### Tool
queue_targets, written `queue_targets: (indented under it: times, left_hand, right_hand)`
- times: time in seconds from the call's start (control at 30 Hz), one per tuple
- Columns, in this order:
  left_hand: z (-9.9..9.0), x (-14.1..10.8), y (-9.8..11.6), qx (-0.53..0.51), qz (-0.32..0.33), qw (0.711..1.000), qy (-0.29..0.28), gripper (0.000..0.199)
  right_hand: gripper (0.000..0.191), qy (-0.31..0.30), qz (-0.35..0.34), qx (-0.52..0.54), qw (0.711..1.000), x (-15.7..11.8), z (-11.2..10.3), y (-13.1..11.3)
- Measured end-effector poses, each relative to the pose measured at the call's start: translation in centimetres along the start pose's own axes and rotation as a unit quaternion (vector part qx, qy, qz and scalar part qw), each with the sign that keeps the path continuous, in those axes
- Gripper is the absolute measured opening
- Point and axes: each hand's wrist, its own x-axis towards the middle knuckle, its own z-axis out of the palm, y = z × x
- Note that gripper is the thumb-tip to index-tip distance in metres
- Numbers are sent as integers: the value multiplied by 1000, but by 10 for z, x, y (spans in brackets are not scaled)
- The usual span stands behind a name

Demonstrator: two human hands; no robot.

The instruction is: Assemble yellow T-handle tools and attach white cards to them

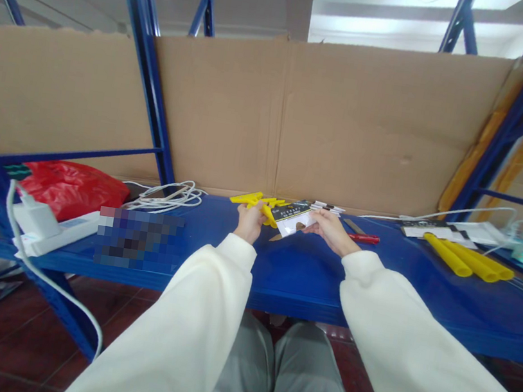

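Observation:
My left hand (251, 222) is closed around a yellow plastic piece (267, 213) with narrow arms; its exact kind is too small to make out. My right hand (329, 229) pinches the right edge of a black-and-white printed packet (293, 217), held tilted just above the shelf. The packet's left side meets the yellow piece. More yellow plastic parts (248, 197) lie behind my left hand. Past my right hand are several white sticks with black bands (329, 207) and a red-handled tool (365, 238), partly hidden by my fingers.
The blue shelf (298, 279) has a cardboard wall (373, 127) behind it. On the left are a red plastic bag (72, 189), a white power strip (64, 233) and a coiled white cable (171, 196). Yellow tubes (471, 261) lie at the right, near a blue upright (509, 127).

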Motion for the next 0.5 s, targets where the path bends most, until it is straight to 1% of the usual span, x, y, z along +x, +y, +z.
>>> queue_targets:
  times: [0.13,0.3,0.37,0.43,0.5]
  left_hand:
    - [-1,0,0,-11,-15,1000,-25,39]
    - [-2,5,-4,-9,-33,998,-49,46]
    - [-2,5,-7,8,-40,996,-81,44]
    - [0,2,-8,26,-46,990,-127,40]
    - [1,-1,-8,49,-67,983,-164,30]
  right_hand:
    - [19,-21,14,13,1000,-2,2,-1]
    - [15,-60,20,8,998,-3,1,2]
    - [14,-59,22,-2,998,-4,1,3]
    - [13,-44,18,-16,999,-3,2,3]
    - [14,-22,15,-30,999,-3,3,3]
